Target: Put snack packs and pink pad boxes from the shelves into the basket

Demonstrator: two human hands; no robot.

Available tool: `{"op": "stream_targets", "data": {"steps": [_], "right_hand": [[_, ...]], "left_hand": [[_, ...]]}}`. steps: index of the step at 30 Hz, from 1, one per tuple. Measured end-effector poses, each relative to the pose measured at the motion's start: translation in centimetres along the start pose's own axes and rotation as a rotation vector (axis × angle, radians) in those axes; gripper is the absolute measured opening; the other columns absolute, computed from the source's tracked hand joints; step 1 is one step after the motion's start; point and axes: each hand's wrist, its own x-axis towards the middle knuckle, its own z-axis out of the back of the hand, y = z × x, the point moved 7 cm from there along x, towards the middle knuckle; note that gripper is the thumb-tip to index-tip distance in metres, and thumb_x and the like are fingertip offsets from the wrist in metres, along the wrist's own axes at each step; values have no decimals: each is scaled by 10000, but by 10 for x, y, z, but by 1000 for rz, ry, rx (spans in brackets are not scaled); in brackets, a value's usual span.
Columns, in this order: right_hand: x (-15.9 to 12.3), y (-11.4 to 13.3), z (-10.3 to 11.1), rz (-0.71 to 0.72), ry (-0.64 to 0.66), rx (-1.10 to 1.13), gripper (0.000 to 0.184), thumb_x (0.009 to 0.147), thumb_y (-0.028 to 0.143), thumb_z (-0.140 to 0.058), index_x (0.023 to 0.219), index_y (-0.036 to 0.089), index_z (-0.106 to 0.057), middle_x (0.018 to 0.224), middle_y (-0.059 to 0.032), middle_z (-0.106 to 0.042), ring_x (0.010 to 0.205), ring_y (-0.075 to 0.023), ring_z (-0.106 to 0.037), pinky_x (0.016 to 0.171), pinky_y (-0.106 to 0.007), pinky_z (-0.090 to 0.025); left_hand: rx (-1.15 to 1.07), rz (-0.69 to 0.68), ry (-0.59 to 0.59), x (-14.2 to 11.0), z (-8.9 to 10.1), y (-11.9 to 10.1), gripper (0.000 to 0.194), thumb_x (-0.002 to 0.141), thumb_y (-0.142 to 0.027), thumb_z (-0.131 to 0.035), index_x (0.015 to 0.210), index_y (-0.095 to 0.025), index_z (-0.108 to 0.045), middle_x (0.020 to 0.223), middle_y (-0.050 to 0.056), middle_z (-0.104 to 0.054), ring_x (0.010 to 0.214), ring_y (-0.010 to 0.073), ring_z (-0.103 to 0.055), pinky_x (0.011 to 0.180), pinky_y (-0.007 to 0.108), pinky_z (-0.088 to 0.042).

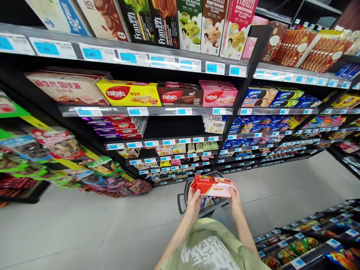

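Note:
A red and pale pink biscuit packet (pixel 215 186) is held level between my two hands, in front of my body. My left hand (pixel 194 200) grips its red end, thumb on the near side. Around the paler right end, my right hand (pixel 234 195) has its fingers closed. Beneath the packet stands a dark shopping basket (pixel 182 197) with a handle at its left. Part of a blue and white package (pixel 207 202) shows inside; my hands and the packet hide most of the contents.
Ahead rises a black shelf unit with price tags (pixel 161 143). It carries yellow Nabati wafer boxes (pixel 129 93) and tall Franzzi boxes (pixel 191 26). Hanging snack bags (pixel 57 144) line the left side. Another low shelf (pixel 303 240) stands at lower right, and grey floor (pixel 132 221) lies between.

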Motion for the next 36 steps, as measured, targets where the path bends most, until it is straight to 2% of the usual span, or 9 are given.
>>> {"op": "stream_targets", "data": {"steps": [6, 11, 14, 19, 23, 27, 29, 32, 36], "right_hand": [[2, -13, 2, -54, -42, 18, 769, 726, 742, -809, 1248, 188, -700, 1064, -115, -815, 994, -340, -769, 760, -466, -682], [4, -10, 2, -53, -42, 24, 740, 730, 726, -823, 1214, 176, -718, 1028, -104, -822, 943, -310, -776, 718, -410, -683], [6, -7, 2, -46, -40, 23, 722, 730, 721, -826, 1188, 171, -728, 989, -94, -823, 899, -296, -776, 682, -386, -681], [8, 0, 4, -50, -38, 5, 704, 731, 723, -828, 1170, 181, -735, 1003, -95, -825, 838, -286, -774, 634, -373, -674], [6, 7, 1, -60, -11, 17, 744, 705, 695, -863, 1246, 201, -733, 1115, -118, -816, 941, -332, -780, 712, -435, -687], [2, 21, -14, 6, 114, 9, 883, 588, 519, -991, 1385, 287, -687, 1423, -115, -709, 1258, -392, -691, 904, -507, -672], [-1, 26, -29, 40, 264, -26, 961, 541, 409, -1029, 1423, 311, -660, 1551, -111, -615, 1378, -378, -617, 1032, -513, -621], [-8, 21, -55, -4, 488, -65, 1078, 517, 333, -1040, 1494, 331, -584, 1645, -118, -511, 1374, -352, -628, 1076, -523, -586], [-9, 6, -68, -86, 430, -33, 891, 665, 450, -969, 1464, 311, -600, 1520, -117, -643, 1276, -325, -694, 1073, -513, -584]], "left_hand": [[22, 28, -51, -4, 1, 2, 666, 767, -456, -894, 1355, -301, -623, 1361, 90, -716, 1204, 287, -696, 957, 406, -574], [18, 29, -62, -2, -2, 3, 636, 782, -470, -886, 1334, -287, -629, 1294, 76, -750, 1157, 266, -712, 958, 407, -571], [16, 16, -74, 0, -2, 3, 569, 763, -465, -900, 1241, -268, -662, 1265, 69, -757, 1125, 255, -718, 967, 406, -568], [11, 16, -74, 2, -4, 5, 496, 787, -435, -889, 1204, -255, -690, 1288, 72, -743, 1124, 245, -718, 998, 401, -554], [-20, 8, -59, 5, -5, 5, 554, 796, -422, -887, 1285, -265, -677, 1341, 91, -734, 1173, 261, -709, 1027, 404, -549], [-124, 68, -54, 7, 11, -2, 778, 781, -556, -873, 1452, -265, -607, 1384, 128, -720, 1234, 319, -692, 1041, 463, -550], [-161, 93, -92, 6, 27, -10, 776, 826, -606, -818, 1487, -271, -589, 1410, 131, -707, 1237, 327, -692, 1006, 466, -571], [-169, 68, -188, 0, 53, -26, 683, 893, -513, -781, 1509, -296, -578, 1428, 108, -701, 1177, 297, -718, 911, 412, -606], [-165, 11, -271, -9, 77, -35, 716, 866, -397, -821, 1529, -321, -561, 1401, 80, -721, 1134, 265, -737, 886, 360, -611]]}}
